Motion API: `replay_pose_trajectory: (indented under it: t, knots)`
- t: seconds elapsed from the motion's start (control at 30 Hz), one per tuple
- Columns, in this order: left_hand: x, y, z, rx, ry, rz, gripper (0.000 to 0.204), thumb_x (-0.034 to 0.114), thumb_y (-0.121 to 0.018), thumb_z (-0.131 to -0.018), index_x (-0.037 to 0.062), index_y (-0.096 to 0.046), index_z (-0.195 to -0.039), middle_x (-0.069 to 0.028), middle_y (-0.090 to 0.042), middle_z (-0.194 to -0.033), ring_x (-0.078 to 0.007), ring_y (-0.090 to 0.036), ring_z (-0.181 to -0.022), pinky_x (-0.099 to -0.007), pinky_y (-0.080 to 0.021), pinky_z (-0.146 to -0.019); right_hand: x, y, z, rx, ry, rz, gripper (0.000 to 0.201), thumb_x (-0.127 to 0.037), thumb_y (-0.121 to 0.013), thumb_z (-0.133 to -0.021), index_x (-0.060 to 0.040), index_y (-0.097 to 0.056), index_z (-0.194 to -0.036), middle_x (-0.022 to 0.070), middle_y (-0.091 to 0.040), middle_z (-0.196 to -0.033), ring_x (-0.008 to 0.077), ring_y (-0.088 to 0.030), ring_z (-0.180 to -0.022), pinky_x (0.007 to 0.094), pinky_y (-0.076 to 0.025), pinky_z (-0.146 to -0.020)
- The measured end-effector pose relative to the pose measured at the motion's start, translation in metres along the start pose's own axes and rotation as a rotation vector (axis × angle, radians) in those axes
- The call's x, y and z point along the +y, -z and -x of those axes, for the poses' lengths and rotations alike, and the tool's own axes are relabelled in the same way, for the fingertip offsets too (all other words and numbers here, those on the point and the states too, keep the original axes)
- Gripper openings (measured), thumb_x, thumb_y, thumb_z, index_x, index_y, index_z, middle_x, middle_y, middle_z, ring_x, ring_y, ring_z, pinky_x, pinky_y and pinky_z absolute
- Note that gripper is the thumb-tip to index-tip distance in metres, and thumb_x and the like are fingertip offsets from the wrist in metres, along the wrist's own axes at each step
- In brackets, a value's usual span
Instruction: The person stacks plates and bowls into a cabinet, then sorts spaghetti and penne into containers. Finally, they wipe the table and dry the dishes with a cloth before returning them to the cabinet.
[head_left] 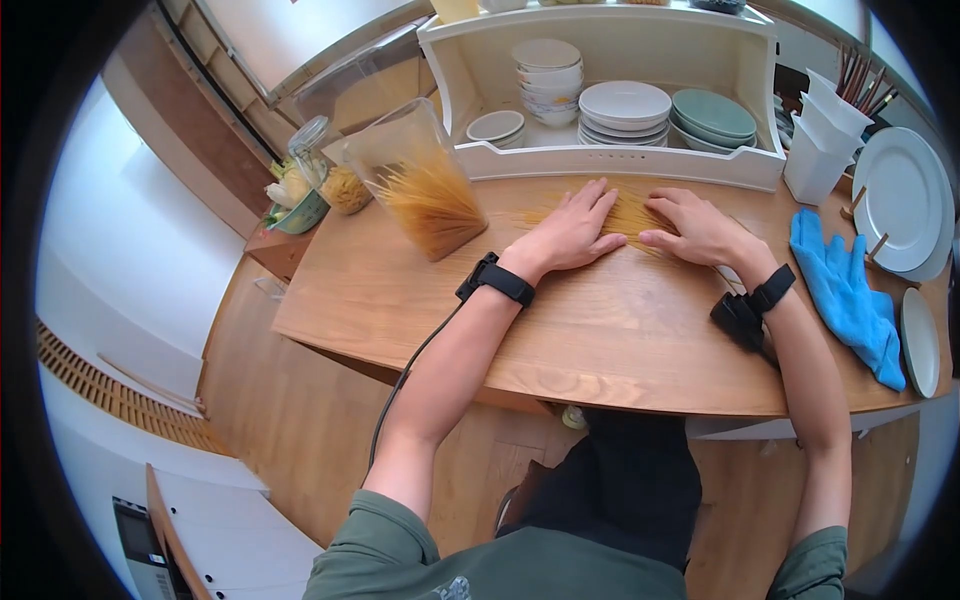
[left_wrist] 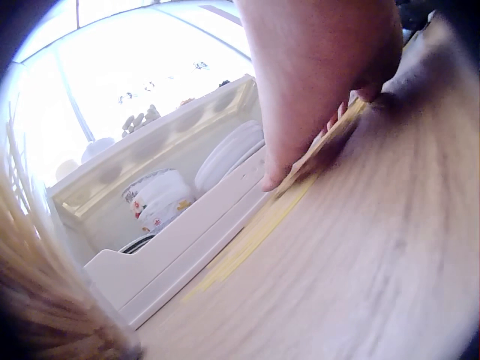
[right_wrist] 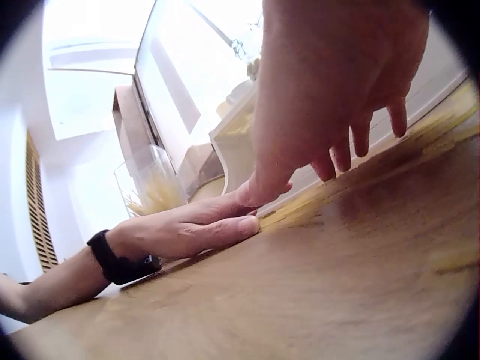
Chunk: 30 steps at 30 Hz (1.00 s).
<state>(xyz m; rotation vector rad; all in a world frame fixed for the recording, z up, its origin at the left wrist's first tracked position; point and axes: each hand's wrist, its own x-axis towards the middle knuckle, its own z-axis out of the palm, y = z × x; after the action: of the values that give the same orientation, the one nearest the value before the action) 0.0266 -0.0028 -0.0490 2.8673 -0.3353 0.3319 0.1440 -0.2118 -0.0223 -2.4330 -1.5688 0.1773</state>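
Loose dry spaghetti (head_left: 629, 214) lies spread on the wooden table (head_left: 590, 320), just in front of a white shelf. My left hand (head_left: 568, 232) rests flat over its left part, fingers extended. To the right, my right hand (head_left: 702, 229) touches the strands with its fingertips, the fingers slightly bent and spread. In the left wrist view, strands of spaghetti (left_wrist: 251, 244) stick out from beneath the palm. A clear container (head_left: 455, 215) holding more upright spaghetti stands left of my left hand.
The white shelf (head_left: 480, 163) holds stacked bowls (head_left: 550, 80) and plates (head_left: 625, 103). At the right are a blue glove (head_left: 850, 300), white plates on a rack (head_left: 895, 200) and a small dish (head_left: 919, 342). A glass jar of pasta (head_left: 345, 190) stands at the left edge.
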Motion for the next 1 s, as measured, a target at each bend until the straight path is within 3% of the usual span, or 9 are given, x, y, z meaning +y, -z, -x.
replay_pose_trajectory:
  t: [0.17,0.3,0.4,0.47,0.53,0.6,0.67,1.0]
  knots:
    - [-0.005,-0.005,-0.001,-0.04,0.07,-0.036,0.072,0.046,-0.051,-0.095,-0.0027,-0.031,-0.144,-0.0254,-0.03,-0.15,-0.037,-0.025,-0.142,-0.0469,-0.022,-0.116,-0.003,-0.008,-0.001,0.116,-0.032,0.058,0.082,-0.061,-0.058,-0.085,0.0005,-0.044,-0.137,0.0252,-0.035,-0.147,0.0376,-0.033,-0.137,0.0436,-0.028,-0.113]
    - [0.0,0.002,-0.003,-0.066,0.039,0.1,0.071,0.045,-0.053,-0.095,-0.0019,-0.032,-0.144,-0.0253,-0.03,-0.15,-0.0375,-0.025,-0.141,-0.0459,-0.023,-0.116,-0.004,-0.011,0.004,0.091,-0.037,0.095,0.087,-0.065,-0.058,-0.082,-0.0004,-0.043,-0.138,0.0239,-0.033,-0.148,0.0359,-0.03,-0.14,0.0452,-0.026,-0.114]
    - [-0.004,0.001,-0.003,-0.044,0.015,0.139,0.071,0.044,-0.055,-0.094,-0.0007,-0.032,-0.144,-0.0252,-0.029,-0.15,-0.0389,-0.024,-0.141,-0.0469,-0.022,-0.116,-0.001,-0.01,0.005,0.072,0.068,0.076,0.08,-0.059,-0.061,-0.084,-0.0003,-0.045,-0.137,0.0237,-0.036,-0.147,0.0362,-0.034,-0.137,0.0435,-0.029,-0.113]
    - [-0.003,-0.002,-0.003,-0.012,-0.001,0.141,0.071,0.045,-0.056,-0.093,0.0002,-0.032,-0.144,-0.0249,-0.028,-0.151,-0.0395,-0.024,-0.142,-0.0482,-0.022,-0.116,0.003,-0.01,0.005,0.099,0.218,-0.079,0.063,-0.042,-0.065,-0.087,0.0012,-0.051,-0.131,0.0223,-0.047,-0.139,0.0366,-0.044,-0.129,0.0417,-0.037,-0.107]
    - [-0.006,0.0,-0.001,0.01,0.029,-0.001,0.074,0.048,-0.055,-0.093,0.0021,-0.031,-0.145,-0.0236,-0.025,-0.153,-0.0398,-0.021,-0.143,-0.0522,-0.02,-0.116,0.004,-0.009,0.008,0.126,0.215,-0.085,0.054,-0.033,-0.066,-0.087,0.0023,-0.054,-0.126,0.0216,-0.052,-0.132,0.0372,-0.049,-0.122,0.0411,-0.04,-0.103]
    - [-0.004,0.002,0.001,-0.087,0.124,-0.002,0.076,0.054,-0.049,-0.094,0.0043,-0.028,-0.148,-0.0217,-0.019,-0.156,-0.0365,-0.016,-0.145,-0.0556,-0.017,-0.115,0.002,-0.007,0.01,0.158,0.216,-0.09,0.045,-0.025,-0.066,-0.087,0.0033,-0.057,-0.121,0.021,-0.058,-0.126,0.0378,-0.054,-0.115,0.0406,-0.044,-0.099]
    - [-0.004,0.0,0.001,-0.132,0.151,0.007,0.075,0.053,-0.046,-0.096,0.0025,-0.028,-0.147,-0.0219,-0.02,-0.156,-0.0356,-0.017,-0.145,-0.0529,-0.016,-0.116,0.002,-0.007,0.009,0.231,0.244,-0.083,0.035,-0.019,-0.065,-0.087,0.0024,-0.062,-0.114,0.0197,-0.064,-0.112,0.0373,-0.059,-0.105,0.0427,-0.047,-0.092]
    - [0.0,-0.003,0.001,-0.066,0.018,0.078,0.06,0.038,-0.043,-0.101,-0.003,-0.033,-0.143,-0.0259,-0.028,-0.15,-0.0391,-0.027,-0.14,-0.0405,-0.024,-0.116,0.0,-0.008,0.008,0.26,0.232,-0.077,0.03,-0.017,-0.065,-0.086,0.0003,-0.063,-0.11,0.0177,-0.065,-0.109,0.0357,-0.059,-0.104,0.0427,-0.047,-0.091]
